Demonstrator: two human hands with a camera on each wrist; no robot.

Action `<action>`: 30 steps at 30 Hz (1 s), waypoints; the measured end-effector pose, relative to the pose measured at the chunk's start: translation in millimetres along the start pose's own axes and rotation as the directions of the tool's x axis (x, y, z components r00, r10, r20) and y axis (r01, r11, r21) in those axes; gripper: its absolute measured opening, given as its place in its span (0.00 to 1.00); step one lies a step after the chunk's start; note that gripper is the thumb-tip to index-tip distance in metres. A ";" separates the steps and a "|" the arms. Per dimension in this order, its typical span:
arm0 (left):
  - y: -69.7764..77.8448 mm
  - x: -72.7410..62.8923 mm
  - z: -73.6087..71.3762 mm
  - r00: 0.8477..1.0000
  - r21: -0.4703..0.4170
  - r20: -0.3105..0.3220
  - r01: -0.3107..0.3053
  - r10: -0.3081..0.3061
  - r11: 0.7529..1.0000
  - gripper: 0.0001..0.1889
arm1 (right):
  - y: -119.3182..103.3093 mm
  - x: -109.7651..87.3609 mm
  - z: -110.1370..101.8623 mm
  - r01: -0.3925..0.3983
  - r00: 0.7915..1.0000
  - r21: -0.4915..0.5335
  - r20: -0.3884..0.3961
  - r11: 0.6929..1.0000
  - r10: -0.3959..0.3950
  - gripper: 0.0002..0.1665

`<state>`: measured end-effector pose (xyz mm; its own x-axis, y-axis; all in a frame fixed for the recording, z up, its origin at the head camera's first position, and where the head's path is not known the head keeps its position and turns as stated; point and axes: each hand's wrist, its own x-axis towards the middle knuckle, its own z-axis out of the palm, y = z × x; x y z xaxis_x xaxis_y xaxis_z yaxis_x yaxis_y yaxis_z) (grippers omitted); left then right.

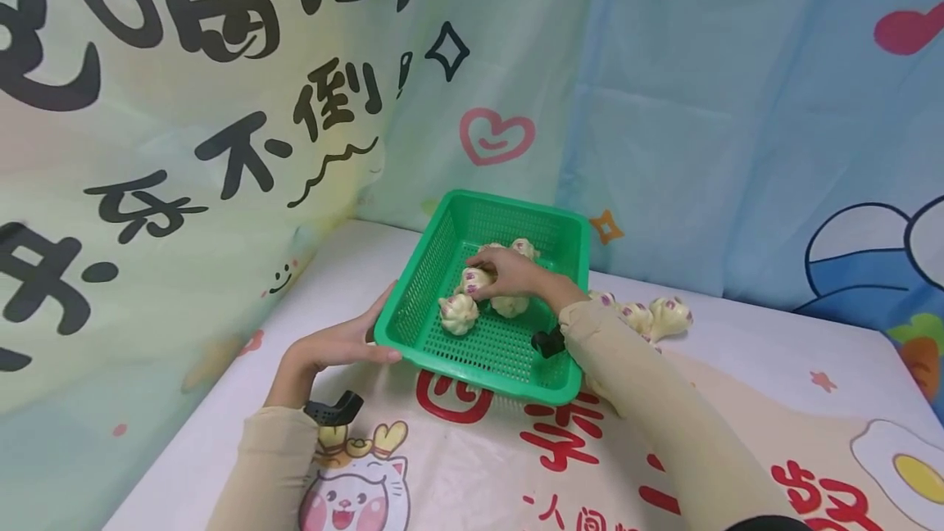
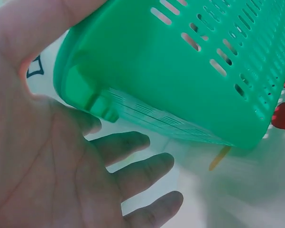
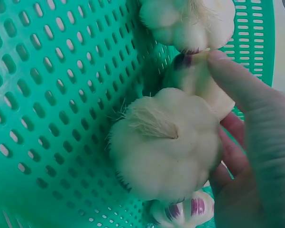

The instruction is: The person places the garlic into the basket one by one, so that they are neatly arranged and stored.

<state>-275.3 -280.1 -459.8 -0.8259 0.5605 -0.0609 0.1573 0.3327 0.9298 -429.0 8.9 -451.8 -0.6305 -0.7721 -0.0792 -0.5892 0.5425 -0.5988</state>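
A green plastic basket (image 1: 472, 360) with slotted walls stands on the table, several garlic bulbs inside it. My left hand (image 1: 341, 344) holds its near left corner. In the left wrist view the thumb lies over the rim, and the other fingers spread loosely beside the outer wall (image 2: 133, 61). Inside the basket, my right hand (image 1: 512, 273) pinches a garlic bulb (image 1: 474, 279) between thumb and fingers. Close by lie a garlic bulb (image 1: 459, 314) on the near left and another (image 1: 509, 306) under the hand. In the right wrist view a large rooted bulb (image 3: 166, 145) partly covers the pinched one.
More garlic bulbs (image 1: 669, 318) lie on the table right of the basket, partly behind the right sleeve (image 1: 649, 383). A printed cloth (image 1: 457, 465) covers the table. Hanging printed curtains (image 1: 664, 121) close off the back and left sides.
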 end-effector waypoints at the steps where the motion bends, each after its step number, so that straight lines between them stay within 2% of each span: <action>1: -0.3 0.9 1.6 1.000 0.001 0.002 0.000 0.000 1.000 0.57 | 0.3 -2.5 -0.1 -0.008 1.000 0.007 0.004 1.000 0.008 0.39; 5: -0.7 4.5 8.2 1.000 0.013 0.019 -0.005 0.005 1.000 0.58 | 2.1 -11.9 0.5 -0.029 1.000 0.007 0.005 1.000 0.029 0.38; 10: 3.4 10.6 14.6 0.999 0.049 0.035 -0.025 0.024 0.998 0.59 | 3.4 -23.0 -3.1 -0.025 0.999 -0.050 -0.042 0.998 0.023 0.36; 18: 11.1 14.4 11.4 1.000 0.100 0.026 0.002 -0.005 0.995 0.59 | -17.3 -52.0 -33.6 -0.007 0.991 -0.023 -0.136 1.000 0.004 0.33; 21: 12.2 12.2 8.7 1.000 0.115 0.015 0.025 -0.027 0.993 0.59 | -28.2 -68.2 -44.8 0.000 0.984 -0.015 -0.178 1.000 -0.002 0.33; 24: 12.4 8.0 6.0 0.998 0.129 0.000 0.056 -0.056 0.990 0.59 | -29.7 -88.2 -52.4 0.013 0.976 -0.009 -0.217 1.000 -0.014 0.34; 27: 12.4 2.1 3.7 0.996 0.147 -0.012 0.085 -0.085 0.985 0.59 | -21.3 -112.4 -54.8 0.016 0.966 0.025 -0.258 1.000 -0.009 0.35; 30: 11.2 -5.2 0.8 0.994 0.160 -0.025 0.113 -0.110 0.981 0.57 | -6.2 -143.7 -51.5 -0.017 0.953 0.064 -0.301 0.998 0.035 0.34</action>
<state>-268.9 -278.6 -449.4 -0.8517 0.5011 -0.1534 0.1481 0.5110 0.8467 -360.8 133.6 -395.6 -0.7736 -0.6172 0.1436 -0.5454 0.5331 -0.6469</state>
